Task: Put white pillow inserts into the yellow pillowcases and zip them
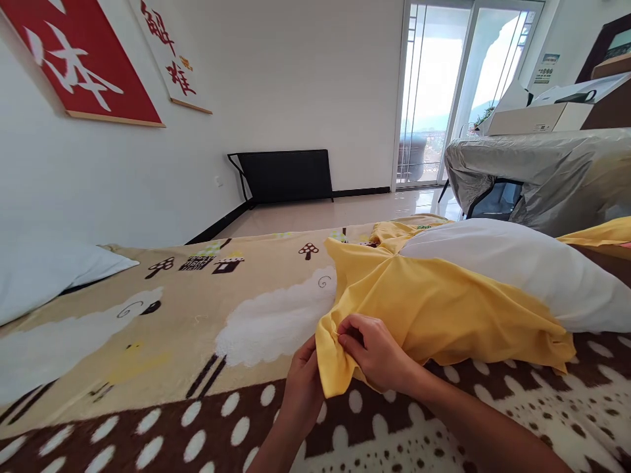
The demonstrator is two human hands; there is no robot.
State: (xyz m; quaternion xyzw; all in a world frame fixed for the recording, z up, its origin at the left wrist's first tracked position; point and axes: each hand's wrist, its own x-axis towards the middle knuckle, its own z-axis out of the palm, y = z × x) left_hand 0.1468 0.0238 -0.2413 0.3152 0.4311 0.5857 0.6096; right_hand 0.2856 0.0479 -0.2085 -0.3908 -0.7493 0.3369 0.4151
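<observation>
A yellow pillowcase (434, 302) lies on a patterned blanket (177, 335), with a white pillow (513, 269) next to it, partly covered by the yellow cloth. My right hand (374, 351) is closed in a pinch on the fabric near the pillowcase's left corner. On the other side of that corner, my left hand (303, 384) grips the cloth's edge, its fingertips hidden behind the fabric. The corner stands a little raised between both hands. Folds run from the pinched spot across the case towards the pillow.
Another white pillow (39, 276) rests at the left. Beyond the bed, a black folding frame (288, 176) leans against the wall. A plastic-covered table (557, 154) at the right bears a box (527, 120). Sliding glass doors (438, 85) stand at the back.
</observation>
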